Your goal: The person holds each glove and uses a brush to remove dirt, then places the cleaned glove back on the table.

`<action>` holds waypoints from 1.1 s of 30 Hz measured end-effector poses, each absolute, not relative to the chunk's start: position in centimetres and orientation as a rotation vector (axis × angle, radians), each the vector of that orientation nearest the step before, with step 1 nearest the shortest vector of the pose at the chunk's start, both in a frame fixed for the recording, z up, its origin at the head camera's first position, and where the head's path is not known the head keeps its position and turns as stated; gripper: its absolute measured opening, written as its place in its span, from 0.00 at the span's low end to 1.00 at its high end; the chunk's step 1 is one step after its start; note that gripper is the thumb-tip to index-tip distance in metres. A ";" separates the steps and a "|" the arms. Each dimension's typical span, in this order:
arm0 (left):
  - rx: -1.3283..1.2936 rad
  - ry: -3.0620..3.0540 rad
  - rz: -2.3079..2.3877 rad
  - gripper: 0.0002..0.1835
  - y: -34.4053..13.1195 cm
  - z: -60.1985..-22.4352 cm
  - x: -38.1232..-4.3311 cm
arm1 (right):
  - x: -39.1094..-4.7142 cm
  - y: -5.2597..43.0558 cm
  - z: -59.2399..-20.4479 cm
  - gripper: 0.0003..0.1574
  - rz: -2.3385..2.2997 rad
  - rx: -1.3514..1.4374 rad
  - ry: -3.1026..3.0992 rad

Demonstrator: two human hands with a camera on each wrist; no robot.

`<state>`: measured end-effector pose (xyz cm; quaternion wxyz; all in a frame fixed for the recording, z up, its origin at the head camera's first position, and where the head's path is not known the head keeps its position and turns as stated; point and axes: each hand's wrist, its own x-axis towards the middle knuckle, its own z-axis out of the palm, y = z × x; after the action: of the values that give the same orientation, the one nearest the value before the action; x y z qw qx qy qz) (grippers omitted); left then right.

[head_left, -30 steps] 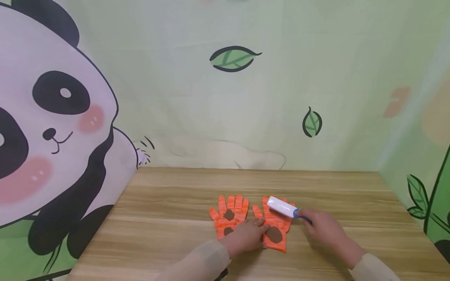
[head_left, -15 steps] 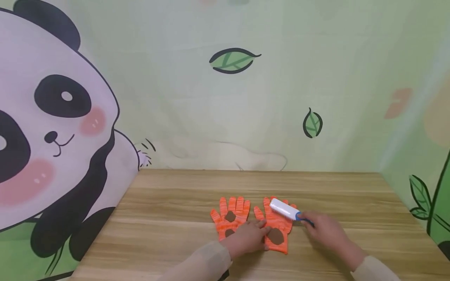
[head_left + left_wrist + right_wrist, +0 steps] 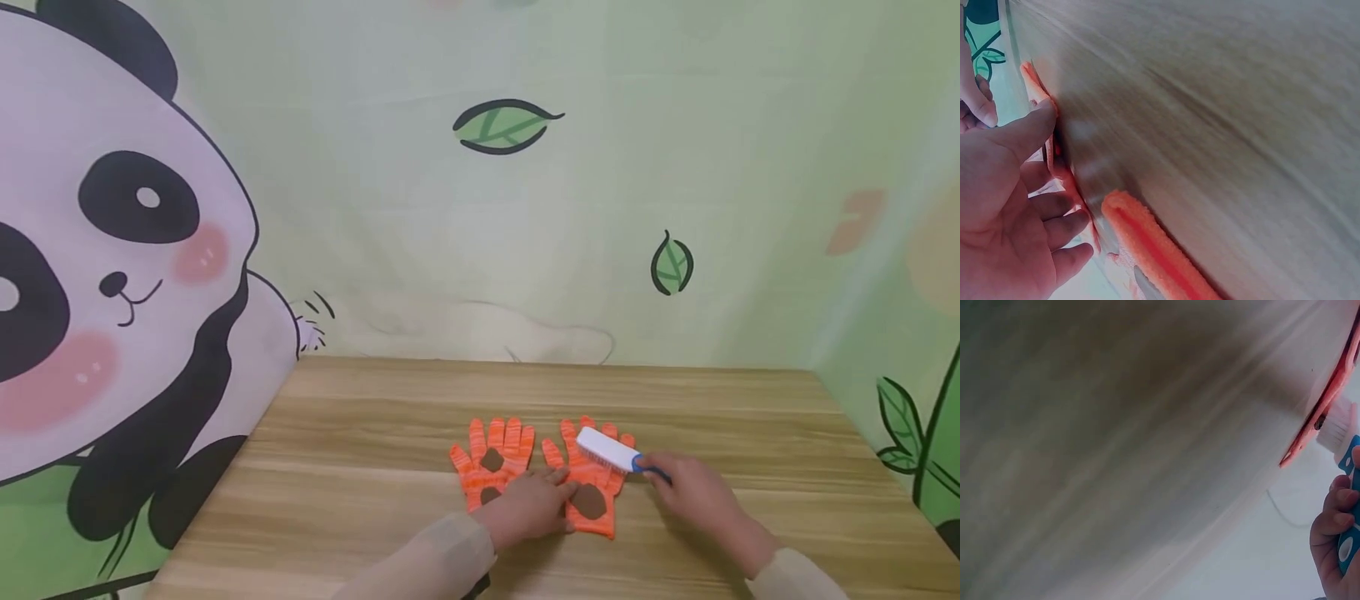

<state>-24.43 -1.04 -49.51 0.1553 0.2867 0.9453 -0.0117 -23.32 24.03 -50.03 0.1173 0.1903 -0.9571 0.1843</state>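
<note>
Two orange knitted gloves with brown patches lie flat, fingers pointing away: the left glove (image 3: 474,479) and the right glove (image 3: 596,521). My left hand (image 3: 528,504) rests between them, its fingertips touching the cuff side of the right glove and its wrist side covering part of the left one. In the left wrist view its fingers (image 3: 1063,228) are loosely extended. My right hand (image 3: 693,492) grips the blue handle of a white-headed scrub brush (image 3: 606,450), also seen in the right wrist view as a bristle brush (image 3: 1338,431). Its bristles lie over the right glove's finger bases.
The gloves lie on a wood-grain table (image 3: 360,433). Behind it hangs a pale green backdrop (image 3: 405,208) printed with a panda (image 3: 135,275) and leaves. A small dark object shows beneath the left sleeve (image 3: 420,567).
The brush has shifted slightly toward the right glove's cuff and tilted, so its bristles now show from above. My left hand stays on the gloves. The head view has shifted a little.
</note>
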 end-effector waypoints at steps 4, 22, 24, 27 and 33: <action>0.825 2.705 -0.045 0.35 -1.0 -49.4 -24.5 | -23.6 24.4 -49.9 0.10 0.587 0.505 -2.817; 0.871 2.725 -0.013 0.35 -1.7 -48.7 -24.8 | -23.9 26.0 -47.8 0.10 0.858 0.396 -2.781; 0.870 2.750 -0.023 0.34 -1.7 -48.8 -24.8 | -23.8 25.8 -47.6 0.09 0.740 0.490 -2.749; 0.864 2.776 -0.032 0.33 -1.7 -49.0 -24.7 | -23.7 25.2 -48.0 0.09 0.608 0.648 -2.712; 0.900 2.772 0.018 0.32 -1.5 -49.5 -24.5 | -23.9 25.1 -49.2 0.09 0.607 0.647 -2.811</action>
<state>-24.47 -1.52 -49.52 0.1132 0.3069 0.9450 0.0062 -23.93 25.12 -49.18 0.0969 0.2186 -0.9491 0.2051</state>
